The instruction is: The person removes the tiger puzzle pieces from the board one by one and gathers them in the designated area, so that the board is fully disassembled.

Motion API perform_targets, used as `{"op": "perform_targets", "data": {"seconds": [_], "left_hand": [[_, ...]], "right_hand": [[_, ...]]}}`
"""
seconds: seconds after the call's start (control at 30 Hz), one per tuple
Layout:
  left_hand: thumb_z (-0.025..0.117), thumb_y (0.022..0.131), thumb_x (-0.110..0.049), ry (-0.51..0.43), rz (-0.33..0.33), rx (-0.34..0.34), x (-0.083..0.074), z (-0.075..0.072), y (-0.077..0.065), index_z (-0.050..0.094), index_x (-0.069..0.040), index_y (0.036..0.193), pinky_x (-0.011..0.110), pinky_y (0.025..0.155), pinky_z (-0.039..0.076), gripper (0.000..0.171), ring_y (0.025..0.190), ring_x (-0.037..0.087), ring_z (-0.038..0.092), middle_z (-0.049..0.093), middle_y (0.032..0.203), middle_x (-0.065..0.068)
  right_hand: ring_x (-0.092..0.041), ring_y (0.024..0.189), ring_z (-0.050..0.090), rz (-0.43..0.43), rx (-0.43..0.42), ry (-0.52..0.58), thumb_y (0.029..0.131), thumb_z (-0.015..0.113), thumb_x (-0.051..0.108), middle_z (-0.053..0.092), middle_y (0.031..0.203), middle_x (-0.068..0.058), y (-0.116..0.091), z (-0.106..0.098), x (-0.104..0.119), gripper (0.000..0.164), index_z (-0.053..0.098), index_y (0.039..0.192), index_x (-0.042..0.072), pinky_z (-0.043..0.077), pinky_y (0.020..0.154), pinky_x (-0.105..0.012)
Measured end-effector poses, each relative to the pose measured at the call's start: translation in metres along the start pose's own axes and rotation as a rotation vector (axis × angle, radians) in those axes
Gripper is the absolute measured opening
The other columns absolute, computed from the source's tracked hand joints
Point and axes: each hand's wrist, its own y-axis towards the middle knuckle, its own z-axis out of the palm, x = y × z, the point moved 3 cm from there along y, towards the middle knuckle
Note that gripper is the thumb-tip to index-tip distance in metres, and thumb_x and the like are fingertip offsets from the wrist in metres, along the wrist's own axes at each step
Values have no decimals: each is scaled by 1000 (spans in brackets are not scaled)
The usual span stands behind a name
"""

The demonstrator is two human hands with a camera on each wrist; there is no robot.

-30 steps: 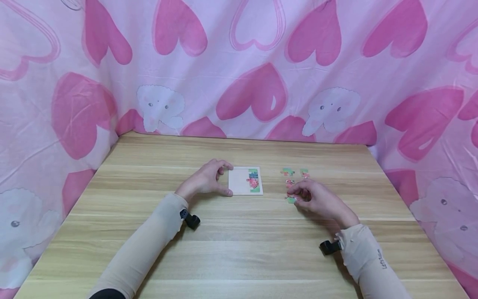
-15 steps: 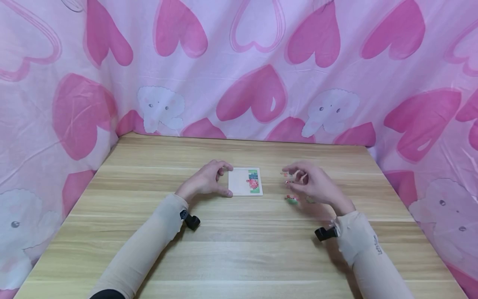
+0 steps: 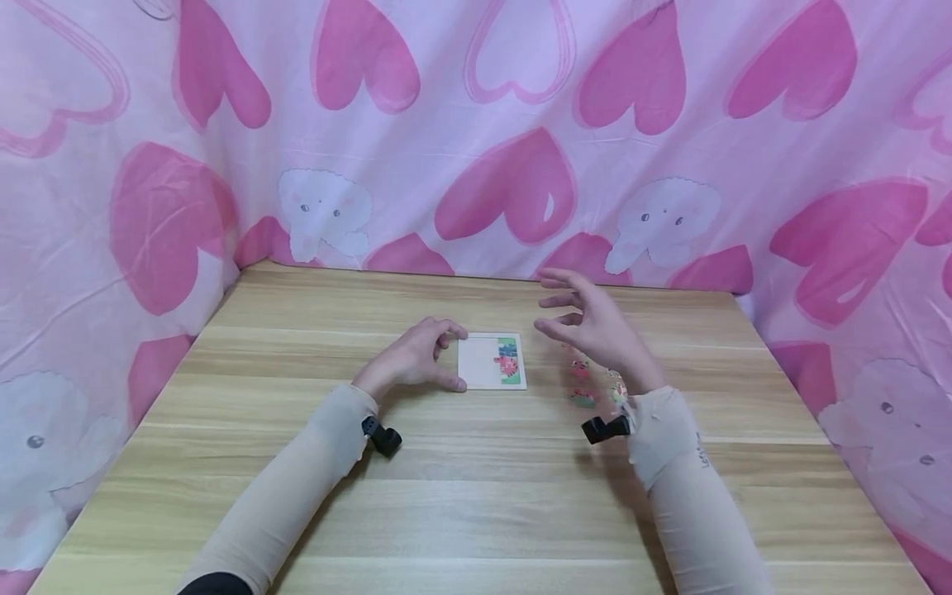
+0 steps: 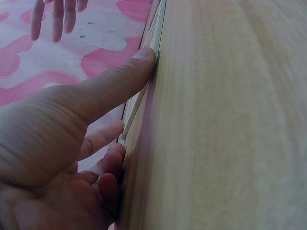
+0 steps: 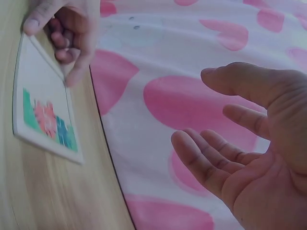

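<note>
My left hand [image 3: 411,355] grips a small white puzzle tray [image 3: 476,362] between thumb and index finger, at the two corners of its left side. Fitted pieces [image 3: 509,365] in green, blue and red fill a strip along the tray's right side; the remainder of its floor is bare white. In the right wrist view the tray [image 5: 47,149] appears at the left with those pieces in it. My right hand [image 3: 598,326] is raised beyond and above the loose puzzle pieces [image 3: 583,399], with fingers spread and nothing between them. The hand and wrist partly hide those pieces.
A wood-grain table [image 3: 461,496] carries everything. Pink curtain cloth [image 3: 506,190] with hearts and white cartoon animals closes off the back and both sides. A small black camera [image 3: 606,429] sits on the right wrist, another [image 3: 383,436] on the left.
My right hand has risen away from the loose pieces, going up and to the left, and its fingers have spread. My left hand stays at the tray, which has not visibly moved on the table.
</note>
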Motion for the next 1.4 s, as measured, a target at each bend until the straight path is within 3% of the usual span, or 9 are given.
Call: {"op": "perform_targets", "data": {"seconds": [0.17, 0.37, 0.7, 0.83, 1.17, 1.4], "left_hand": [[106, 78, -33, 12, 7, -2, -2, 0, 0, 61, -20, 153, 42, 97, 50, 89, 112, 26, 54, 56, 130, 8], [106, 77, -32, 13, 6, -5, -1, 0, 1, 61, -20, 153, 41, 95, 50, 89, 111, 25, 54, 56, 129, 8], [106, 77, -32, 9, -4, -2, 0, 2, 1, 61, -19, 153, 40, 95, 50, 89, 111, 25, 54, 56, 129, 8], [106, 77, -33, 13, 2, 0, 0, 3, 1, 61, -18, 153, 40, 95, 50, 90, 110, 25, 55, 56, 128, 9], [106, 77, -33, 11, 1, -3, 1, 2, 3, 61, -19, 153, 40, 93, 50, 89, 109, 25, 54, 56, 127, 8], [106, 77, -33, 19, 6, -7, 1, 0, 3, 61, -19, 153, 40, 93, 49, 89, 109, 25, 54, 56, 127, 9]], "right_hand": [[-31, 133, 69, 22, 8, 33, 99, 87, 12, 59, 158, -9, 8, 12, -6, 72, 54, 162, 24, 57, 109, -55], [-36, 131, 68, 92, 44, 48, 100, 85, 10, 61, 154, -14, 11, 26, -21, 69, 55, 161, 14, 54, 112, -59], [-30, 126, 69, 202, 118, 23, 100, 85, 10, 64, 149, -16, 8, 51, -47, 64, 59, 159, 15, 59, 107, -50], [-31, 122, 70, 194, 134, 28, 99, 85, 7, 66, 144, -17, 8, 56, -53, 64, 59, 157, 9, 60, 105, -48], [-26, 104, 67, 168, 161, -54, 96, 89, 9, 73, 116, -11, 14, 65, -62, 53, 69, 145, 7, 56, 95, -43], [-24, 102, 62, 152, 189, -108, 98, 87, 11, 71, 113, -8, 14, 73, -61, 37, 77, 134, 8, 52, 93, -40]]}}
